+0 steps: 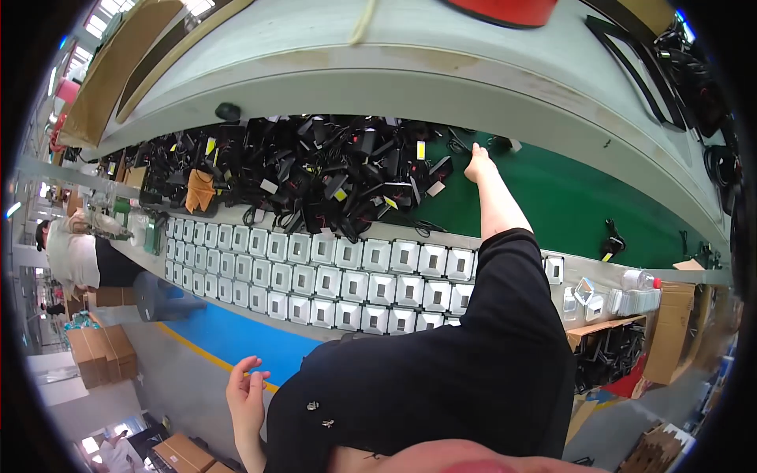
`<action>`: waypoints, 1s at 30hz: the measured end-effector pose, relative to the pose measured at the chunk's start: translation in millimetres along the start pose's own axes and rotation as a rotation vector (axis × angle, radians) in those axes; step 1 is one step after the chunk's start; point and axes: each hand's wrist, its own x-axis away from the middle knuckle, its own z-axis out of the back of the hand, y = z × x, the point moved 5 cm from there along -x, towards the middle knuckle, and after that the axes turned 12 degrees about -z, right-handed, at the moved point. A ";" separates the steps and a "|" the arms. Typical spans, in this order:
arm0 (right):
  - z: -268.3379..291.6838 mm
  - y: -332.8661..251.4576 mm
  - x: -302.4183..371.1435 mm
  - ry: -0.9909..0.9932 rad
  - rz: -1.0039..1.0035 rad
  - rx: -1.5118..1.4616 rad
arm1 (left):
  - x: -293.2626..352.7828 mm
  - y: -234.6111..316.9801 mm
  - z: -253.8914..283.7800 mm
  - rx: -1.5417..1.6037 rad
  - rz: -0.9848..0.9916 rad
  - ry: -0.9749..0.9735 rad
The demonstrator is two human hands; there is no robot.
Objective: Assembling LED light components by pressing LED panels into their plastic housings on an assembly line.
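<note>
My right arm reaches forward over a green work surface [552, 181]. My right hand [479, 164] is at its far side with fingers stretched forward, and nothing shows in them. Close by its fingertips lie a black cable [457, 143] and a small black piece with a pale end [514, 145]. Left of that hand spreads a large heap of black power adapters [339, 169] with cords, some bearing yellow or white labels. My left hand [246, 390] hangs low at my side, fingers apart, holding nothing, above the floor.
Rows of white trays [380, 288] line the bench's near edge. A shelf [355, 83] overhangs the far side. One black adapter [613, 240] lies at the right, near clear plastic packs [635, 301] and a cardboard box [670, 331]. Another person [75, 252] stands at the far left.
</note>
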 end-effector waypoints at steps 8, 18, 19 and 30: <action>19.4 55.4 49.8 0.345 -0.028 -0.076 | -16.7 -5.5 -0.7 0.037 -0.081 -0.112; 123.9 -75.4 323.2 -0.085 0.621 -0.977 | -53.9 -63.0 8.4 0.625 -0.053 -0.257; 123.6 -98.3 368.9 -0.291 0.670 -1.121 | -63.0 -63.5 11.2 0.761 -0.051 -0.256; -8.2 -250.3 582.3 -1.415 0.725 -1.414 | -59.8 -72.4 105.1 1.659 -0.083 -0.631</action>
